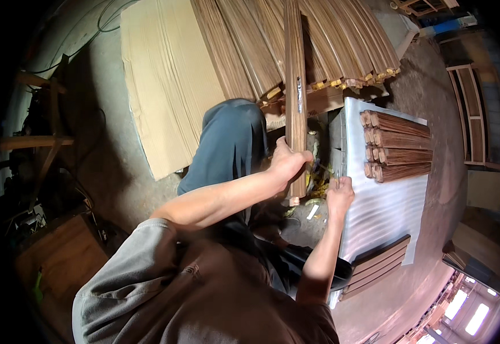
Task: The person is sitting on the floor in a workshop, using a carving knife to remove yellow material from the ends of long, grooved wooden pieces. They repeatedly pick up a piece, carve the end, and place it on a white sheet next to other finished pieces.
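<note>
The left hand [289, 162] grips the bar [297, 120] near its lower end, thumb across the top; the right hand [340, 194] has its fingers curled, though whether around something thin, I cannot tell. Cardboard [167, 86] lies leftmost, then the knee [234, 135], close beside the bar. The bar extends away across the planks [350, 49]; it looks stiff, smooth and fairly heavy, so holding nearer mid-length should balance it better. Its squared edges could scuff. Room looks tight between knee and foam sheet [376, 209], which carries bundles [399, 146] on the right.
</note>
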Motion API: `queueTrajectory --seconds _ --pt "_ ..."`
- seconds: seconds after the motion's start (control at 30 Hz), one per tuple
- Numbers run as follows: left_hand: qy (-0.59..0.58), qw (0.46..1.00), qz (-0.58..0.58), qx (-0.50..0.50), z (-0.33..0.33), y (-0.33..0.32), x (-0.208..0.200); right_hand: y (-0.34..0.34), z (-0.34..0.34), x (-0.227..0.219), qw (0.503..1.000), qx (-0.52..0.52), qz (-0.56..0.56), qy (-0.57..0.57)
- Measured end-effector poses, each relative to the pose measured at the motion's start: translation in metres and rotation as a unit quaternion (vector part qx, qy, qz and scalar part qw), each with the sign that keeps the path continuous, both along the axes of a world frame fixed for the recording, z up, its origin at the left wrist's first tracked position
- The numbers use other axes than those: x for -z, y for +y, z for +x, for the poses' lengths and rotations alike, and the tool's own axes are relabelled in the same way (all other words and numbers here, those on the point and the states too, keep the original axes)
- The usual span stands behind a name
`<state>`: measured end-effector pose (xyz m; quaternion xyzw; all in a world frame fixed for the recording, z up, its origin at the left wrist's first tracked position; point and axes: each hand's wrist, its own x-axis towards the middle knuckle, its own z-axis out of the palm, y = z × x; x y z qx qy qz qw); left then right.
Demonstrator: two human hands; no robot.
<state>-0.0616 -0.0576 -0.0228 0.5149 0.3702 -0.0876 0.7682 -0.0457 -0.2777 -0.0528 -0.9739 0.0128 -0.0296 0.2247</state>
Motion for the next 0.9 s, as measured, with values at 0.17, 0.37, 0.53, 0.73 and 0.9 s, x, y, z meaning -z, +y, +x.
queueTrajectory --seconds 0.17,0.37,0.53,0.73,0.9 --pt "0.031 0.999 0.038 0.018 -0.014 -0.003 0.037 0.022 0.026 -0.010 0.992 -0.103 -0.037 -0.059" --pt "0.024 0.999 0.027 0.015 -0.017 0.001 0.037 0.068 0.072 -0.029 0.986 -0.068 0.136 -0.068" --pt "0.012 1.000 -0.007 0.000 -0.019 0.005 0.037 0.127 0.095 -0.063 0.937 -0.128 0.317 -0.069" --pt "0.033 0.999 -0.028 0.000 -0.020 0.009 0.036 0.123 0.114 -0.047 0.873 -0.090 0.466 0.111" --pt "0.019 0.998 -0.055 0.004 -0.019 0.011 0.031 0.105 0.116 -0.028 0.913 -0.108 0.393 0.021"
